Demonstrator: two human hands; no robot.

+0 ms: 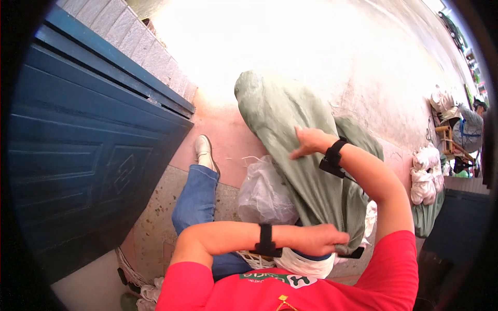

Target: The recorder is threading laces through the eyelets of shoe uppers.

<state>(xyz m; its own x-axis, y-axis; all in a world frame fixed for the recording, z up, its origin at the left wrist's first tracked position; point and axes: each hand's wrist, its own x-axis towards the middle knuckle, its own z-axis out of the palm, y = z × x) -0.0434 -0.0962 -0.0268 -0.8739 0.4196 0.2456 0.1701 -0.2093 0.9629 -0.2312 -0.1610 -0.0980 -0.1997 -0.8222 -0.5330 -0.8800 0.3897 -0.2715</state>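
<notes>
A large grey-green cloth sack (290, 119) stretches from my lap out over the pavement, its far end bulging. Across the front of my body reaches my left hand (327, 238), fingers closed on the near edge of the sack. Farther up, my right hand (311, 143) lies over the sack's middle with thumb and fingers apart. Both wrists wear black straps. A clear plastic bag (264, 194) sits left of the sack, partly covered by it. Below my left hand is a white cloth bundle (306, 265).
A dark blue panelled door (98, 145) stands open along the left. My shoed foot (206, 153) rests beside its edge. White bundles (426, 176) and another green sack (429, 215) lie to the right. Beyond them, a person (469, 129) is near a wooden chair (445, 139).
</notes>
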